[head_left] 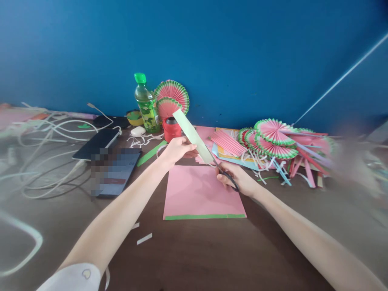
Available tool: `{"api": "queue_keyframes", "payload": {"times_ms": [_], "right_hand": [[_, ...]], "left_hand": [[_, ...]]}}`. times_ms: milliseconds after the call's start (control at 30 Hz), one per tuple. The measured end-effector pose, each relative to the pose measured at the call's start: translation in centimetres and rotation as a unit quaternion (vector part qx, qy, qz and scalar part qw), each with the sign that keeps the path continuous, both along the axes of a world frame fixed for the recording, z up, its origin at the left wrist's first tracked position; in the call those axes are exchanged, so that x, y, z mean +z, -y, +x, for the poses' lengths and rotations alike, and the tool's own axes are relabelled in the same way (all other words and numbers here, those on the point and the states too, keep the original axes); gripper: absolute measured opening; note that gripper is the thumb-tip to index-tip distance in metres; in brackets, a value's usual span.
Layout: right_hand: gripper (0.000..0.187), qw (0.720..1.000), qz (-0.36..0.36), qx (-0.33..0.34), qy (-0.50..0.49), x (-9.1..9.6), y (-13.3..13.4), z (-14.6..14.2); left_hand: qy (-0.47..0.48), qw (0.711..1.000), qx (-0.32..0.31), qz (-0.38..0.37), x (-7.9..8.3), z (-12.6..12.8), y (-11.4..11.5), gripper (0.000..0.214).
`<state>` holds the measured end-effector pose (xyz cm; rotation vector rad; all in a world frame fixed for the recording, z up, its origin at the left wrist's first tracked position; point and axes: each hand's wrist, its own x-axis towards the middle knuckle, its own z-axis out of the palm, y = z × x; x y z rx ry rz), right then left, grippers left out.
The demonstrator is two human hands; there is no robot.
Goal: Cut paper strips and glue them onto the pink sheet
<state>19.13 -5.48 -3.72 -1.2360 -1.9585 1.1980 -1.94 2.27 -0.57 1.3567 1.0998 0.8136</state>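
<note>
My left hand (177,149) pinches a long pale green paper strip (192,135) that slants up and to the left above the table. My right hand (235,178) is closed round the black handles of a pair of scissors (226,173), whose blades meet the strip's lower end. Below both hands a pink paper sheet (201,194) with a green band along its near edge lies flat on the brown table (212,254).
Folded pink-and-green paper fans (274,139) and loose strips pile at the right. A green-capped bottle (147,105), a red tape roll (171,129), two fans against the blue wall, a tablet (117,171), a dark device and white cables (45,137) sit at the left.
</note>
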Motion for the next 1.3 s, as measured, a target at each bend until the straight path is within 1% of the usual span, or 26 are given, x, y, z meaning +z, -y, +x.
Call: {"api": "queue_keyframes", "payload": {"times_ms": [333, 533, 667, 767, 900, 1100, 1300], "right_hand": [[0.036, 1.0, -0.004, -0.008, 0.008, -0.08, 0.03, -0.15], [0.035, 0.998, 0.048, -0.01, 0.04, -0.11, -0.15, -0.04], [0.032, 0.997, 0.057, -0.016, 0.048, -0.41, -0.25, 0.08], [0.031, 0.997, 0.06, -0.02, 0.046, -0.53, -0.26, 0.05], [0.03, 0.998, 0.049, -0.025, 0.042, -0.49, -0.19, -0.07], [0.031, 0.999, 0.022, -0.038, 0.028, -0.42, -0.2, -0.28], [0.032, 0.999, -0.007, -0.032, 0.012, -0.47, -0.17, -0.27]], "left_hand": [[0.006, 1.0, -0.002, 0.005, -0.59, -0.09, -0.43, 0.014], [0.01, 1.0, 0.0, -0.004, -0.33, -0.12, -0.34, 0.015], [0.011, 1.0, 0.006, -0.019, 0.04, -0.12, -0.12, 0.014], [0.015, 1.0, 0.006, -0.022, -0.13, -0.21, -0.24, 0.016], [0.022, 1.0, 0.007, -0.019, -0.44, -0.26, -0.42, 0.018], [0.025, 0.999, -0.017, -0.032, -0.07, 0.02, 0.16, 0.019], [0.012, 1.0, -0.006, -0.021, -0.04, 0.12, 0.27, 0.019]]}}
